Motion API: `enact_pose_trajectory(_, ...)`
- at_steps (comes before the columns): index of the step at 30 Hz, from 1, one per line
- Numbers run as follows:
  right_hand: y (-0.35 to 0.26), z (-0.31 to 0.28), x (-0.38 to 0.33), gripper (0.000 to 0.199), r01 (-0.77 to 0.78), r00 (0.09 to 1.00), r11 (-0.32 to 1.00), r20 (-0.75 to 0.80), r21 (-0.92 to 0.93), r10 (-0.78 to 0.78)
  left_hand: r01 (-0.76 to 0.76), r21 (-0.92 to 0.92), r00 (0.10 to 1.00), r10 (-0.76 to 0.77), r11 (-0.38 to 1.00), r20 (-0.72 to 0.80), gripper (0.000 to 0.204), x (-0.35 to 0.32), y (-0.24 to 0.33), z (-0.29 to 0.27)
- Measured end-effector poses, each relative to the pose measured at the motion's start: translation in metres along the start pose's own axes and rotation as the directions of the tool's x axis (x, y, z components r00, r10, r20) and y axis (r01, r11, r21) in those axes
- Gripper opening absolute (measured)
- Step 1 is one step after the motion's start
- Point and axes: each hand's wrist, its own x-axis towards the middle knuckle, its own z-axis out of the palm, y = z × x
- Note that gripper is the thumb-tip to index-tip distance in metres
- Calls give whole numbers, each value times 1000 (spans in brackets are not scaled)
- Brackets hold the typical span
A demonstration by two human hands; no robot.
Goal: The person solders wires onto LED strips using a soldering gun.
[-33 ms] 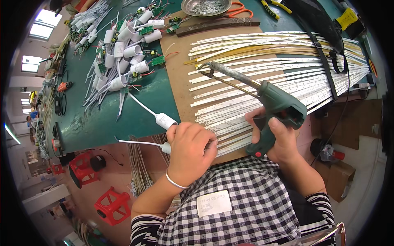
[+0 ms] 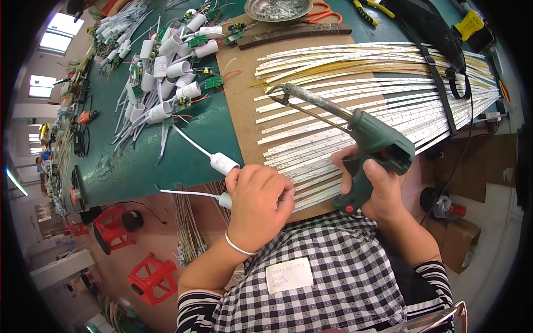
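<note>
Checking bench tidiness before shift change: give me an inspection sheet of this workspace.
Surface: green table with a brown board on it.
Job's things: green soldering gun; white strips fanned across the board.
Clutter: white capped parts, metal dish, orange scissors.
Hands: left hand pressing on strip ends; right hand gripping the gun.
Cables: white leads; black strap over the strips.
Surroundings: red stools, cardboard boxes.
</note>
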Motion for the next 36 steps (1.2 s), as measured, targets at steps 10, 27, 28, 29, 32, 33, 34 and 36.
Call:
enact_pose_trajectory(10, 0, 0, 0, 52, 5, 1000, 1000, -5, -8, -5, 91, -540, 941, -249, 837, -227, 1, -10, -15, -3)
enact_pose_trajectory(27, -3, 4, 0, 49, 12, 1000, 999, -14, -52, -13, -125, -49, 992, 124, 991, -28, 22, -7, -23, -14)
enact_pose_trajectory(28, -3, 5, 0, 49, 8, 1000, 998, -25, -55, -10, -125, -50, 992, 124, 991, -28, 22, -7, -22, -13)
enact_pose_trajectory(29, -4, 4, 0, 49, 8, 1000, 998, -26, -56, -9, -82, -89, 996, 79, 993, -43, 21, -6, -20, -12)
enact_pose_trajectory(32, -4, 4, 0, 48, 4, 1000, 997, -12, -77, -5, -86, -102, 995, 80, 991, -60, 18, -5, -20, -9)
enact_pose_trajectory(33, -4, 4, 0, 48, 3, 1000, 997, -14, -76, -4, -131, -74, 990, 127, 989, -63, 17, -5, -21, -7)
enact_pose_trajectory(34, -4, 4, 0, 48, 3, 1000, 997, -16, -75, -4, -131, -74, 990, 127, 989, -62, 17, -5, -19, -7)
enact_pose_trajectory(36, -4, 4, 0, 48, 5, 1000, 997, -15, -81, -6, -109, -75, 992, 104, 991, -76, 16, -3, -15, -5)
